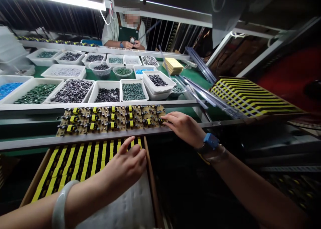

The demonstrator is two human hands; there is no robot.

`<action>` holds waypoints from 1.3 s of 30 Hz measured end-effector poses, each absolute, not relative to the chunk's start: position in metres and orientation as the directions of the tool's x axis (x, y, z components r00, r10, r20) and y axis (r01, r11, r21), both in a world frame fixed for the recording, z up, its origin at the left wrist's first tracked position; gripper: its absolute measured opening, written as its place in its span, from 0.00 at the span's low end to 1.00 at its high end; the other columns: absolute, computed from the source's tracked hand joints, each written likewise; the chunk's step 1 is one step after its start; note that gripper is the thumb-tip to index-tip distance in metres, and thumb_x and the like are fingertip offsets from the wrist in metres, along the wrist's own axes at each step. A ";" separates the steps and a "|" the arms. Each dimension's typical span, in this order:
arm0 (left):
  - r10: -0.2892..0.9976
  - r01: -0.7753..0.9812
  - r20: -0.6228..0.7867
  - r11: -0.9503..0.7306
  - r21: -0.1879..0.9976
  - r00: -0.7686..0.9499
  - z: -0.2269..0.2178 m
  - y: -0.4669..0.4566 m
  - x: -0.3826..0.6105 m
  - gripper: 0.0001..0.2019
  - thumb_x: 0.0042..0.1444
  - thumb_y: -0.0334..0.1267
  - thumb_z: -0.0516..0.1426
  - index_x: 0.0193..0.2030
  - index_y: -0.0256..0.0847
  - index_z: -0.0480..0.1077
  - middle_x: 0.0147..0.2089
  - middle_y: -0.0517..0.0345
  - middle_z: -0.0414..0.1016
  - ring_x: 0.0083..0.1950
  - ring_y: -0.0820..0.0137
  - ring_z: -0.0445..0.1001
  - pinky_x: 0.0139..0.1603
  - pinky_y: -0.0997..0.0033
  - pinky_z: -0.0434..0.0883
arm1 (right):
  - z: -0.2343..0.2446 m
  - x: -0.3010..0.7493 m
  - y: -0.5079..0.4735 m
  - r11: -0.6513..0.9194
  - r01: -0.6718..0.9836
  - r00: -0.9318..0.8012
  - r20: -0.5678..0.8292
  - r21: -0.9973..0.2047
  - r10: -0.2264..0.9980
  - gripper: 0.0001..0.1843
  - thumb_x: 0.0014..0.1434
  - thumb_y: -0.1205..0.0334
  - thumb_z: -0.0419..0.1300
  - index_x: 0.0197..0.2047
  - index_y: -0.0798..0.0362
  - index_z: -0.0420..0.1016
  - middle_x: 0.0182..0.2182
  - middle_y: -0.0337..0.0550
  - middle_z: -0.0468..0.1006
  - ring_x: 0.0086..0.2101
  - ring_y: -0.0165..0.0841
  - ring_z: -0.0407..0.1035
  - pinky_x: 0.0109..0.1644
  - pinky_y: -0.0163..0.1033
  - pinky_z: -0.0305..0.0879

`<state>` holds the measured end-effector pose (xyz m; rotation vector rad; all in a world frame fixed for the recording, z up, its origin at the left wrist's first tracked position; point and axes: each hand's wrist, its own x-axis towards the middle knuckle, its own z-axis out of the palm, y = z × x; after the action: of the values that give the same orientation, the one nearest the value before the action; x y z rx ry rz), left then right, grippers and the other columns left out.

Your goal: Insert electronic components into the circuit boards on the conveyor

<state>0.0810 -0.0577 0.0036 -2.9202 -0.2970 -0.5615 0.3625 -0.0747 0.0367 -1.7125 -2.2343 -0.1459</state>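
Both grips are open: the right hand [184, 128] touches the circuit boards [102, 121], and the left hand [126, 167] is over the tray of yellow components [37, 177], kept close for easy reach.

The green worktop [195, 76] carries white plastic trays [130, 90] of sorted electronic components, arranged in rows with their walls touching or just beside one another. Round bowls [99, 70] of components stand among the trays. A stack of yellow boards [173, 67] rests toward the far side, and clear plastic tubes [208, 100] lie angled at the right. Nearer, between metal rails, lies a row of printed circuit boards [110, 120].
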 end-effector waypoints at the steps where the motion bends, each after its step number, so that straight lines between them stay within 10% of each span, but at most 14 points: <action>1: 0.172 0.224 0.382 -0.970 -0.096 0.908 0.003 -0.059 0.081 0.08 0.63 0.24 0.56 0.37 0.39 0.74 0.37 0.59 0.75 0.43 0.63 0.72 0.72 0.48 0.47 | 0.037 0.363 -0.075 0.270 0.957 -0.226 0.304 -0.109 0.925 0.12 0.66 0.69 0.64 0.52 0.58 0.79 0.45 0.51 0.83 0.46 0.43 0.78 0.54 0.48 0.75; 10: 0.341 0.235 0.416 -0.929 0.285 0.843 0.035 -0.028 0.069 0.13 0.69 0.31 0.56 0.58 0.40 0.70 0.49 0.53 0.78 0.49 0.61 0.74 0.58 0.54 0.66 | 0.042 0.361 -0.080 0.308 0.948 -0.264 0.338 -0.083 0.903 0.14 0.67 0.66 0.63 0.55 0.58 0.79 0.47 0.52 0.82 0.47 0.43 0.76 0.54 0.48 0.74; 15: 0.419 0.276 0.476 -0.898 0.343 0.774 0.049 0.024 0.077 0.07 0.65 0.35 0.62 0.49 0.42 0.78 0.47 0.54 0.79 0.50 0.60 0.74 0.53 0.60 0.69 | 0.044 0.304 -0.106 0.432 0.896 -0.381 0.319 -0.104 0.868 0.12 0.70 0.58 0.61 0.53 0.53 0.78 0.42 0.46 0.81 0.42 0.38 0.73 0.47 0.43 0.71; 20: 0.458 0.362 0.439 -0.887 0.287 0.773 0.046 0.045 0.113 0.11 0.61 0.37 0.67 0.50 0.45 0.79 0.47 0.54 0.82 0.51 0.58 0.74 0.55 0.56 0.66 | 0.028 0.248 -0.125 0.474 0.880 -0.474 0.097 0.026 0.875 0.05 0.64 0.65 0.66 0.42 0.54 0.74 0.37 0.41 0.76 0.36 0.37 0.70 0.34 0.44 0.65; 39: 0.433 0.428 0.397 -0.897 0.108 0.809 0.047 0.052 0.157 0.07 0.59 0.33 0.66 0.44 0.44 0.80 0.44 0.52 0.82 0.53 0.52 0.71 0.65 0.36 0.52 | 0.013 0.247 -0.134 0.352 0.934 -0.327 0.266 -0.054 0.907 0.02 0.67 0.69 0.60 0.41 0.55 0.73 0.37 0.45 0.76 0.37 0.38 0.70 0.39 0.44 0.70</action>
<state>0.1572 0.0521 0.0472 -3.0003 -0.7139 -0.6639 0.2469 -0.1343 0.0128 -1.6498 -2.3670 -0.1583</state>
